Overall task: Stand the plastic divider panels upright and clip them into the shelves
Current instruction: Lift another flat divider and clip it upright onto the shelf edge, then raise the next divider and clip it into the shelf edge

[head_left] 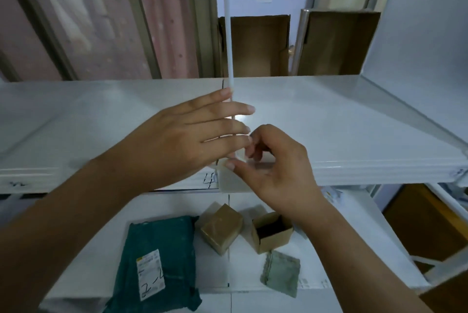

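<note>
- Head view, the thing: the divider panel [228,34] stands upright on the upper shelf [342,122], seen edge-on as a thin white strip. It runs from the shelf's front edge towards its back edge, about midway along the length.
- Head view, the hands: the left hand [182,140] lies with straight fingers flat against the panel's left face, steadying it without gripping. The right hand [273,168] sits at the shelf's front edge, with thumb and curled fingers pinching the panel's lower front corner. There a translucent clip foot [229,182] hangs over the front lip.
- Head view, handling: the panel looks thin, light and smooth, so it will probably bow if pushed mid-face and slip under a loose hold. Flat-palm support on the broad side seems apt, with the force applied low by the clip, where the plastic is stiffest. The foot itself may crack if twisted.
- Head view, the rest: on the lower shelf [177,203] lie a green mailer bag [157,262], two small cardboard boxes [221,230] and a grey-green pouch [281,272].
</note>
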A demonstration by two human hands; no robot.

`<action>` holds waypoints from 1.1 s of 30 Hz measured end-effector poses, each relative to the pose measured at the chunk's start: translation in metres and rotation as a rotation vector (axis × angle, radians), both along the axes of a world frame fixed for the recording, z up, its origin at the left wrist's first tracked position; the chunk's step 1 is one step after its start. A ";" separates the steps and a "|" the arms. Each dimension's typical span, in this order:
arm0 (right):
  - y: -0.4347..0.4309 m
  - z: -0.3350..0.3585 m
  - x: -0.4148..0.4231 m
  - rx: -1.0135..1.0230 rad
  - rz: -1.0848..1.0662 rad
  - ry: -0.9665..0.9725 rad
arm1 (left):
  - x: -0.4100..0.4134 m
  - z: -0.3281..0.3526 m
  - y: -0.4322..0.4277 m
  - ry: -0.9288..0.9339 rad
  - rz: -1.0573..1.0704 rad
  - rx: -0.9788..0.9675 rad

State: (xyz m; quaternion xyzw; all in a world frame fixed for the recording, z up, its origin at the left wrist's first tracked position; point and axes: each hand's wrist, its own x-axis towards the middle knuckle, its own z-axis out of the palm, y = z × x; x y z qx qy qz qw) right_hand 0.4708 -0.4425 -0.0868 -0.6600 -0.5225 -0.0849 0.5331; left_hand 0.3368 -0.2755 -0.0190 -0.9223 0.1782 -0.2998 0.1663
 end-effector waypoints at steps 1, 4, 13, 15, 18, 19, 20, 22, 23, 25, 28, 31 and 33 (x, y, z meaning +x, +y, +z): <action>-0.005 0.002 0.000 0.041 0.023 0.064 | -0.003 -0.002 -0.006 -0.033 0.009 0.046; -0.021 0.013 0.001 0.031 0.116 0.048 | -0.028 -0.010 -0.020 -0.049 0.151 0.036; -0.016 0.043 -0.044 -0.075 0.414 -0.186 | -0.126 -0.030 -0.066 -0.195 0.624 -0.189; -0.008 0.042 -0.062 -0.078 0.467 -0.167 | -0.153 -0.030 -0.075 -0.225 0.704 -0.220; 0.005 0.038 -0.091 -0.135 0.530 -0.165 | -0.189 -0.030 -0.084 -0.267 0.801 -0.262; 0.010 0.037 -0.101 -0.156 0.547 -0.181 | -0.201 -0.030 -0.084 -0.286 0.818 -0.271; 0.015 0.036 -0.111 -0.173 0.563 -0.199 | -0.213 -0.031 -0.082 -0.302 0.837 -0.280; 0.025 0.035 -0.133 -0.203 0.585 -0.214 | -0.237 -0.033 -0.075 -0.324 0.857 -0.287; 0.031 0.035 -0.145 -0.213 0.589 -0.212 | -0.250 -0.034 -0.071 -0.330 0.864 -0.290; 0.043 0.036 -0.170 -0.211 0.580 -0.205 | -0.277 -0.036 -0.061 -0.330 0.874 -0.304; 0.064 0.038 -0.215 -0.201 0.564 -0.162 | -0.323 -0.038 -0.043 -0.321 0.887 -0.355; 0.087 0.038 -0.261 -0.176 0.564 -0.146 | -0.366 -0.044 -0.023 -0.315 0.886 -0.405; 0.102 0.037 -0.289 -0.174 0.567 -0.165 | -0.389 -0.048 -0.010 -0.304 0.889 -0.430</action>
